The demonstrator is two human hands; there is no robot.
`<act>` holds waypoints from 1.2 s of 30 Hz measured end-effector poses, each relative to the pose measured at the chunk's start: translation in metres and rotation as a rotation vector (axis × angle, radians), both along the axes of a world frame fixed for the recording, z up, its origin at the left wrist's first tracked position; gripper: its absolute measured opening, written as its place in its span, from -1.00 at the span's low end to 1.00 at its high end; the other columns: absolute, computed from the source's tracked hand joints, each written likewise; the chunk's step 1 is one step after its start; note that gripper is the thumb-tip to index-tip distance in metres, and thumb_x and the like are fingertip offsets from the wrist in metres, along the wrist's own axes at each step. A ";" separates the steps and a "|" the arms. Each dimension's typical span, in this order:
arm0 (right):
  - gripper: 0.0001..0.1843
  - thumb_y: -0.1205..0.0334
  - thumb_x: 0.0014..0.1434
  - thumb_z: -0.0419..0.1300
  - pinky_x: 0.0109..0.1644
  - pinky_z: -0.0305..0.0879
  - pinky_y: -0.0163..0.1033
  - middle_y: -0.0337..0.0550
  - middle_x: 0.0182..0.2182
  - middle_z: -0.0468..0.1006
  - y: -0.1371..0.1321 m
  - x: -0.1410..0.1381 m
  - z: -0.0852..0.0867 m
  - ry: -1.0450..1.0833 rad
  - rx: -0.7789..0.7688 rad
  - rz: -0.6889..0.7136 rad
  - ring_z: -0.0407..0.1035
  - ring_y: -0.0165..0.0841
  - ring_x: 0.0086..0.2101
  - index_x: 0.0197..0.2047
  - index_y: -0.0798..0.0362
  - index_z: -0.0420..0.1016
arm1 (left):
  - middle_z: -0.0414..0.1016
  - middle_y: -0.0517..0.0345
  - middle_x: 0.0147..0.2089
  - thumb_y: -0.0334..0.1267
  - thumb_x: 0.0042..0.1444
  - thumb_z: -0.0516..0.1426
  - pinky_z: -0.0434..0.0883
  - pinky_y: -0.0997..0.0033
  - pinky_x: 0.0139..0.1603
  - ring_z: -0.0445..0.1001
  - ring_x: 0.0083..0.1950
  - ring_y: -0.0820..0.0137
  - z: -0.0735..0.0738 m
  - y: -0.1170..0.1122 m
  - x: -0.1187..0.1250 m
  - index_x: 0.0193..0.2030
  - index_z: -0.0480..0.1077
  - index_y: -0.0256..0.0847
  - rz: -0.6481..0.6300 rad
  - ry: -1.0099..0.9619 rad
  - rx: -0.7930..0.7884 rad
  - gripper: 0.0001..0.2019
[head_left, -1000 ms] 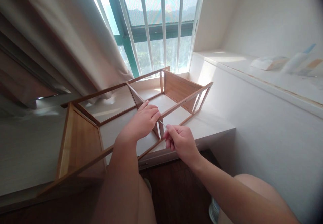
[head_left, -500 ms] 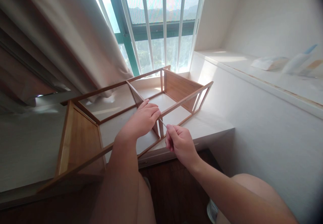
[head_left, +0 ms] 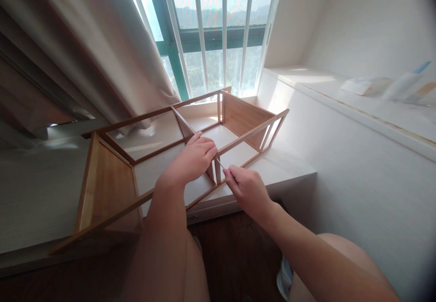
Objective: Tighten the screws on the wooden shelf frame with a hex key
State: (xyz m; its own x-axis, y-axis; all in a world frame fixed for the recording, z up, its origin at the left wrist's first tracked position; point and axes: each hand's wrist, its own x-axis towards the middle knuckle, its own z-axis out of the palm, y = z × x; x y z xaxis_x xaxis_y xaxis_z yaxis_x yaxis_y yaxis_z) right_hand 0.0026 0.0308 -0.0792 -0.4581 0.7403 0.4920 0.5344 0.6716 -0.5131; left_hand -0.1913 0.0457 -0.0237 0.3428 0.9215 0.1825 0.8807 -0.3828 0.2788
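Observation:
A brown wooden shelf frame (head_left: 254, 132) lies on its side on the white ledge, with solid panels at both ends and a middle shelf panel (head_left: 183, 124). My left hand (head_left: 187, 162) is wrapped over its near rail where the middle panel joins. In my closed right hand (head_left: 250, 192) is a thin metal driver (head_left: 220, 163); its straight shaft points up-left and its tip meets the rail just beside my left fingers. My palm hides the driver's handle, and the fastener at the tip is too small to make out.
Beyond the frame stands a barred window (head_left: 214, 61), with a long curtain (head_left: 112, 52) to its left. On the right, a raised white counter (head_left: 306, 77) carries a blurred white packet (head_left: 364, 85). The ledge (head_left: 289, 170) ends in a drop to the dark floor (head_left: 235, 252).
My right hand has turned about the driver, its knuckles now rolled upward. The driver's tip stays at the same joint, and my left hand keeps its place on the rail.

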 end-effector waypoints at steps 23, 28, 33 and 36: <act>-0.48 -0.04 0.40 -0.03 -0.50 -0.03 -0.28 -0.34 -0.73 0.18 -0.006 -0.013 0.004 0.447 -0.638 0.055 0.07 -0.46 -0.65 -0.58 -0.01 0.10 | 0.55 0.08 0.05 -0.21 0.42 -0.22 -0.20 0.11 0.59 0.39 0.23 0.35 0.002 -0.002 0.001 -0.28 0.40 -0.19 -0.009 -0.028 -0.013 -0.58; -0.51 -0.05 0.33 0.07 -0.64 -0.09 -0.34 -0.42 -0.79 0.15 -0.012 -0.022 0.002 0.784 -0.967 0.109 0.00 -0.51 -0.74 -0.57 -0.01 0.15 | 0.55 0.07 0.05 -0.17 0.42 -0.20 -0.22 0.14 0.59 0.38 0.25 0.36 0.000 -0.002 0.002 -0.27 0.41 -0.20 0.007 -0.061 -0.011 -0.58; -0.51 -0.04 0.31 0.09 -0.65 -0.09 -0.36 -0.43 -0.79 0.15 -0.013 -0.022 0.004 0.818 -0.959 0.107 0.00 -0.54 -0.74 -0.58 0.00 0.15 | 0.54 0.09 0.07 -0.04 0.36 -0.04 -0.16 0.13 0.58 0.34 0.29 0.30 0.001 -0.002 0.001 -0.25 0.43 -0.17 0.037 -0.077 -0.038 -0.66; -0.51 -0.04 0.32 0.10 -0.65 -0.09 -0.37 -0.44 -0.79 0.14 -0.014 -0.021 0.003 0.821 -0.959 0.111 -0.01 -0.55 -0.74 -0.57 0.00 0.14 | 0.53 0.08 0.07 -0.03 0.34 -0.02 -0.13 0.13 0.57 0.33 0.30 0.29 0.003 -0.003 0.001 -0.24 0.43 -0.17 0.041 -0.087 -0.042 -0.68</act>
